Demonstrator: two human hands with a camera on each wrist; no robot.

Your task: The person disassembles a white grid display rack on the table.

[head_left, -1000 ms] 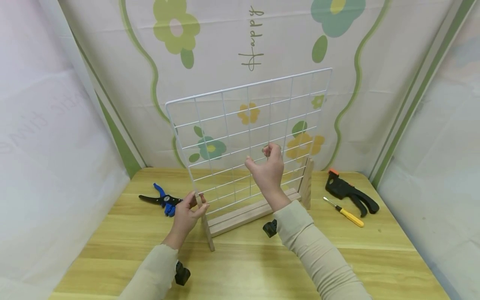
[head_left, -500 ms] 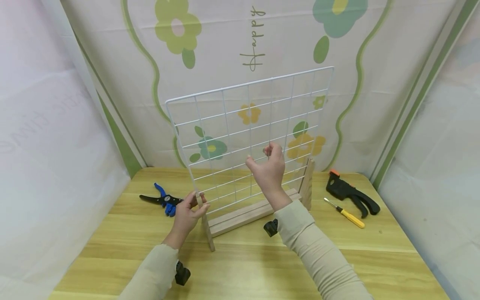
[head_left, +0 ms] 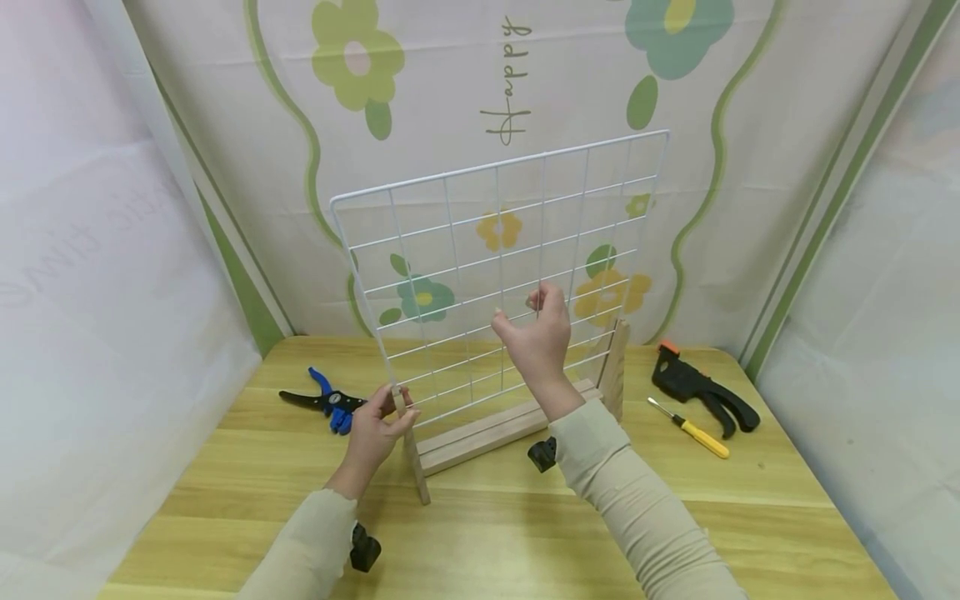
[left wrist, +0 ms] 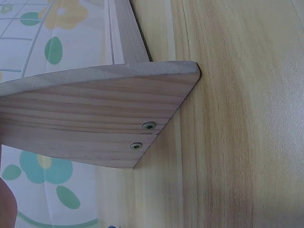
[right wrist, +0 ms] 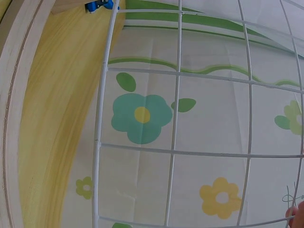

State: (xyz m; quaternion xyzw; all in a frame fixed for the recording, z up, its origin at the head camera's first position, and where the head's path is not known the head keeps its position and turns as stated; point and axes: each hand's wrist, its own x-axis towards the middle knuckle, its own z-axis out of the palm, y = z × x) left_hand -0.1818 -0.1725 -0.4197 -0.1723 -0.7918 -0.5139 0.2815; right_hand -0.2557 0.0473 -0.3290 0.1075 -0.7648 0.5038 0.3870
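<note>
A white wire grid panel leans upright over a wooden stand made of two side pieces joined by a slatted base. My left hand grips the top of the stand's left side piece, where the panel's left edge meets it. My right hand reaches to the middle of the panel, fingers curled round a wire. In the left wrist view, two metal bolts show in the outer face of that side piece. The right side piece stands at the panel's other end.
Blue-and-black pliers lie left of the stand on the wooden table. On the right are a yellow-handled screwdriver and a black clamp with an orange tip. A flower-printed cloth hangs behind.
The panel's top edge has risen slightly against the backdrop in the head view. Both hands keep their holds in nearly the same places.
</note>
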